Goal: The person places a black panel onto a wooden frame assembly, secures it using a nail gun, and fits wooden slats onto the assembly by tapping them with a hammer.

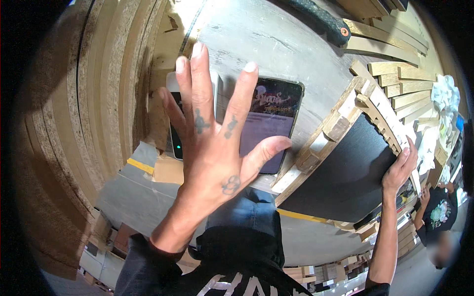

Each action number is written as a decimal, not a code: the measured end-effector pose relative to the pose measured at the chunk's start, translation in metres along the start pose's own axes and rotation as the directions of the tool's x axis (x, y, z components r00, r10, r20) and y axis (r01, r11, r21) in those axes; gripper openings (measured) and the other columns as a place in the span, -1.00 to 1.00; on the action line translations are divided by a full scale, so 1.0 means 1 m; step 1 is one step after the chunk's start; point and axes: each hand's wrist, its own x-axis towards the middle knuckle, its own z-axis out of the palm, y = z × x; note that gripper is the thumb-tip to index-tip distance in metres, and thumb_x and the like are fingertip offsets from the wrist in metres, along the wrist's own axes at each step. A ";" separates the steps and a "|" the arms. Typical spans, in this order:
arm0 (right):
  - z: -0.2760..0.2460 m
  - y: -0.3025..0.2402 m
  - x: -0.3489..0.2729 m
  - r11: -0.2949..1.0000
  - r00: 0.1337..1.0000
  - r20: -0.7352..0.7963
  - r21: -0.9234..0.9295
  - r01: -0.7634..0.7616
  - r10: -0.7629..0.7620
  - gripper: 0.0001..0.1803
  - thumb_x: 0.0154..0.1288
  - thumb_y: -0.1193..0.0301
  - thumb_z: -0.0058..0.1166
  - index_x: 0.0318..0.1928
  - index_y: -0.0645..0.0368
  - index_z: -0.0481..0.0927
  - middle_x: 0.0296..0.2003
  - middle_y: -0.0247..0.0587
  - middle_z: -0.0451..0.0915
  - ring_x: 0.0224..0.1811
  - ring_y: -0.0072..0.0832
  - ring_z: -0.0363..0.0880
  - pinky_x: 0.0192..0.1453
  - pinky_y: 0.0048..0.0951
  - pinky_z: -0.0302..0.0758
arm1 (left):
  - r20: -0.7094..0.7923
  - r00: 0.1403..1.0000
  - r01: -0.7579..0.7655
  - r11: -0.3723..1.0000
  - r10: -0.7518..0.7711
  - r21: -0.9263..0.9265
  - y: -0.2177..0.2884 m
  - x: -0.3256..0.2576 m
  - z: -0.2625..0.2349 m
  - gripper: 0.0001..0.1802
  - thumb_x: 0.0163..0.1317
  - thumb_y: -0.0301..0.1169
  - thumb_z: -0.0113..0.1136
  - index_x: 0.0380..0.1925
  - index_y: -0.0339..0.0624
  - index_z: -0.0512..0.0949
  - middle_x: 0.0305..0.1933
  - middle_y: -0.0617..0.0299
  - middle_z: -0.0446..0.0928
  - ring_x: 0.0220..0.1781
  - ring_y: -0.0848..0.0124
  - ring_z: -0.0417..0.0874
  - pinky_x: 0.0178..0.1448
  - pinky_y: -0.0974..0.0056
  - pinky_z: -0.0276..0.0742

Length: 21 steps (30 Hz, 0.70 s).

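Note:
My left hand [212,143] is raised with its fingers spread and nothing in them. Behind it, on a pale grey worn work surface [232,34], lies a dark phone [269,130] with its screen lit. A white-edged device with a small green light [177,130] sits beside the phone, mostly hidden by the hand. To the right, a slatted wooden frame [316,145] stands tilted around a black panel [340,170]. My right hand [399,170] has its fingers closed on the frame's far right edge.
Long wooden boards [113,64] rise along the left. A black tool handle [321,22] lies at the top, near several stacked wood strips [405,84]. Crumpled white plastic [444,98] hangs at the far right. Another person [439,212] in dark clothing works at the right.

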 end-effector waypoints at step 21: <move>0.000 0.003 0.002 1.000 1.000 -0.023 0.027 0.012 -0.011 -0.55 0.60 0.21 -0.29 0.13 0.26 0.55 -0.03 0.01 0.57 0.07 -0.14 0.47 0.28 -0.18 0.24 | -0.289 0.937 -0.248 0.956 0.196 -0.155 0.000 -0.001 -0.003 0.26 -0.13 0.40 0.38 0.48 -0.07 0.17 0.62 -0.23 -0.26 0.64 -0.20 -0.31 0.60 -0.27 -0.20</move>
